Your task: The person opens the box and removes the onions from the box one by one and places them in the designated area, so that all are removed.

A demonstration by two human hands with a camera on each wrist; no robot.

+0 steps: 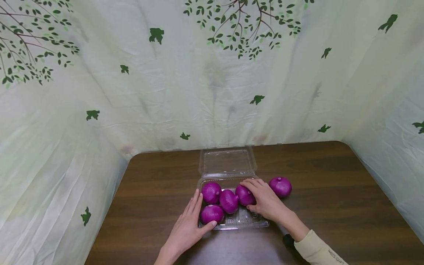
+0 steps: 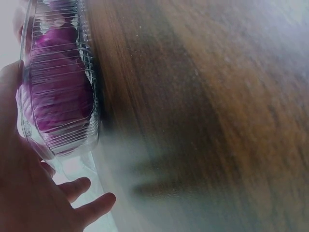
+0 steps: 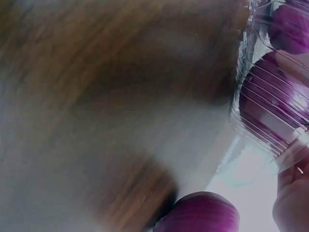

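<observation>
A clear plastic clamshell container (image 1: 245, 221) lies on the table with its lid folded back. Inside it, a red onion (image 1: 211, 193) sits at the back left, another red onion (image 1: 212, 214) at the front left and a third red onion (image 1: 229, 201) near the middle. My right hand (image 1: 265, 200) grips one more red onion (image 1: 244, 194) in the container's right half, fingers over its top and thumb at the near side. Along the container's left side rests my left hand (image 1: 188, 222), fingers extended and thumb at the front edge; in the left wrist view its fingers (image 2: 96, 210) are spread.
Just right of the container, behind my right hand, a loose red onion (image 1: 280, 187) lies on the brown wooden table (image 1: 334, 198). The transparent lid (image 1: 228, 162) extends toward the table's back edge. A leaf-patterned curtain (image 1: 212, 92) hangs behind and at both sides.
</observation>
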